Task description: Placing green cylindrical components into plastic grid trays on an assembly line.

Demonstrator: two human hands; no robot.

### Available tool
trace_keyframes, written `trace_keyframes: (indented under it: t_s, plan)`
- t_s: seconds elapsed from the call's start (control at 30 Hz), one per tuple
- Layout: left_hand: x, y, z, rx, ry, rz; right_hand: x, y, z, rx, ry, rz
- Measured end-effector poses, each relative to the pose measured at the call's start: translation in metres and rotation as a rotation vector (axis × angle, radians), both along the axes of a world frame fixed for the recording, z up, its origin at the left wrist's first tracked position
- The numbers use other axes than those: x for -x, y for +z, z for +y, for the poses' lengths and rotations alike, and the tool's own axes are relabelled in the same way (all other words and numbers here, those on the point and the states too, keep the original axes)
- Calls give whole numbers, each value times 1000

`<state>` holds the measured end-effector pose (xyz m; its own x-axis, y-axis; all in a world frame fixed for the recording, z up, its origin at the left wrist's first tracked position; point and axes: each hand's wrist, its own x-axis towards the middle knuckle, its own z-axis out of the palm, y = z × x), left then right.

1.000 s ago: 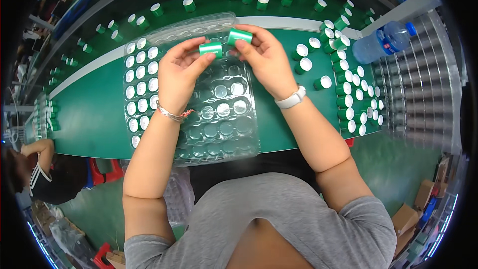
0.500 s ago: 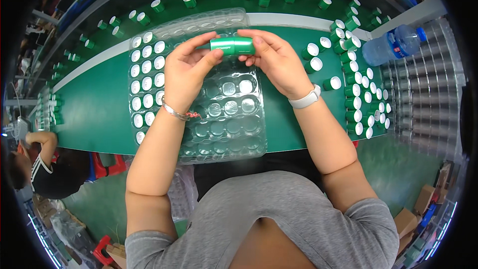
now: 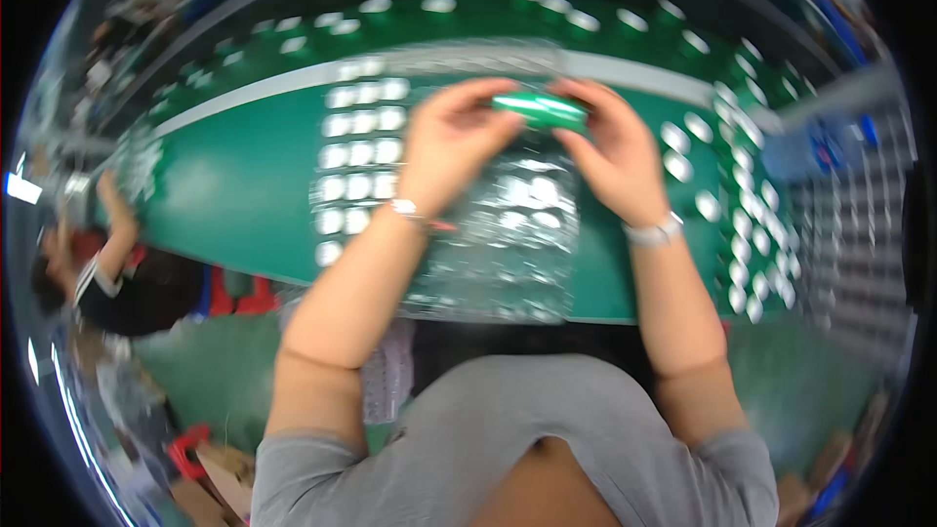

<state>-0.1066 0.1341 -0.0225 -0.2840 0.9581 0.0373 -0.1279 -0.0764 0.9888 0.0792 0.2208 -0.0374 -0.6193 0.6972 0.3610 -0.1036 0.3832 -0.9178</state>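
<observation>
Two hands meet over a green table (image 3: 244,205); the left hand (image 3: 451,141) and right hand (image 3: 613,151) each pinch an end of a small green cylinder (image 3: 540,109), held level above a clear plastic tray (image 3: 508,254); the picture is blurred, but it looks like two capped pieces joined; light, rigid and likely smooth, it is best gripped at the ends; white-topped caps (image 3: 361,151) stand in rows just left.

A clear tray (image 3: 508,234) lies on the table (image 3: 244,205), with capped bottles (image 3: 361,151) to its left.
</observation>
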Motion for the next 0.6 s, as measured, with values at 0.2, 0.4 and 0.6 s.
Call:
trace_keyframes:
  t_s: [0.2, 0.4, 0.6]
  plan:
    - [-7, -13, 8, -20, -73, -57, -22, -3, -2, 44, -38, -60]
    - [-8, -11, 5, -10, -129, -177, -20, -7, -4, 114, 20, -36]
    - [-13, -13, 13, 5, -141, -193, -21, -9, -4, 130, -21, -3]
